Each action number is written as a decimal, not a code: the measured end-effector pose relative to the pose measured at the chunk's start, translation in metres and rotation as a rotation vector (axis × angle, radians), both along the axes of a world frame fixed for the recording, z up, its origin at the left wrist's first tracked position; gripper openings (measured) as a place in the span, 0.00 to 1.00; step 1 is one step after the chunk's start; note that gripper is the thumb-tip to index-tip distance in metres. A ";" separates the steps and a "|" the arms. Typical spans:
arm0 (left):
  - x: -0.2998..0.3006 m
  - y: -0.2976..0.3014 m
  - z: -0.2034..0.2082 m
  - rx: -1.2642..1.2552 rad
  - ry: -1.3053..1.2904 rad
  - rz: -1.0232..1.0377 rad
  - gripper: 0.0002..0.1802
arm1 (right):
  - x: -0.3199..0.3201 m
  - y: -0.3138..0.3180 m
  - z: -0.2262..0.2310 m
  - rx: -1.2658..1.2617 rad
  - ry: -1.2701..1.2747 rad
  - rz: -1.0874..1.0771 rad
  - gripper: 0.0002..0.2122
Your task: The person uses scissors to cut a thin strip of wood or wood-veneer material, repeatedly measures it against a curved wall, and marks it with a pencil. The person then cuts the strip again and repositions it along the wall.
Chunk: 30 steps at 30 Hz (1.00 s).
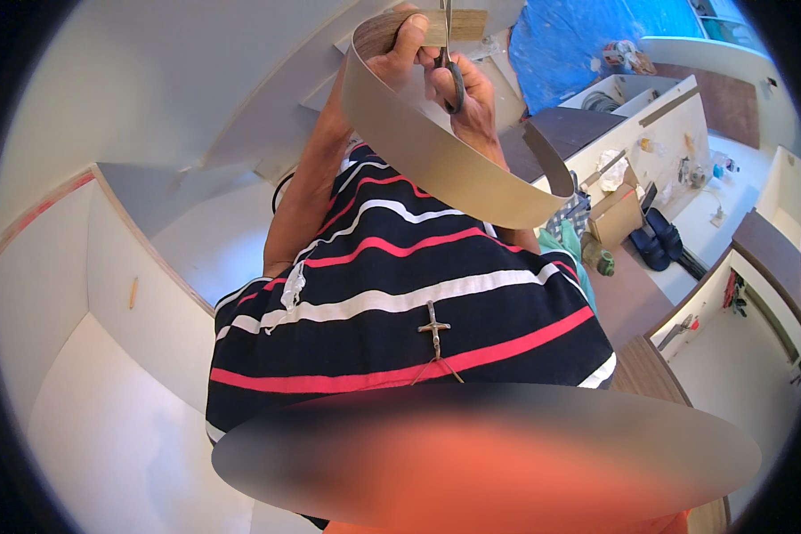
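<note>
My left hand (402, 52) is raised at the top middle, its thumb and fingers pinching a wood-grain edging strip (436, 173). From there the strip curls down and to the right in a wide loop, its plain beige back showing. My right hand (480, 105) grips scissors (457, 87) by their dark handles. The blades point upward and cross the strip just right of my left fingers. A short end of the strip sticks out beyond the blades. How far apart the blades are, I cannot tell.
White cabinet panels (40, 245) with a brown edge stand at the left. At the right are a cardboard piece (616, 216), dark sandals (657, 238), coiled cable (601, 101) and a white cabinet box (730, 334) with tools. A blue sheet (587, 44) hangs behind.
</note>
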State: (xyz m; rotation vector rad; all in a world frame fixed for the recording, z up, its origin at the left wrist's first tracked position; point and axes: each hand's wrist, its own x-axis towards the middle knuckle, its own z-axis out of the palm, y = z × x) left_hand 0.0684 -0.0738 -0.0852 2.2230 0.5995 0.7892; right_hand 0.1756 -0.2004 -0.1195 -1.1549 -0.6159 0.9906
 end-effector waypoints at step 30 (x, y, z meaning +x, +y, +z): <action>-0.036 0.055 0.076 -0.576 -0.461 0.321 0.21 | -0.005 0.116 -0.009 -0.160 -0.648 0.367 0.15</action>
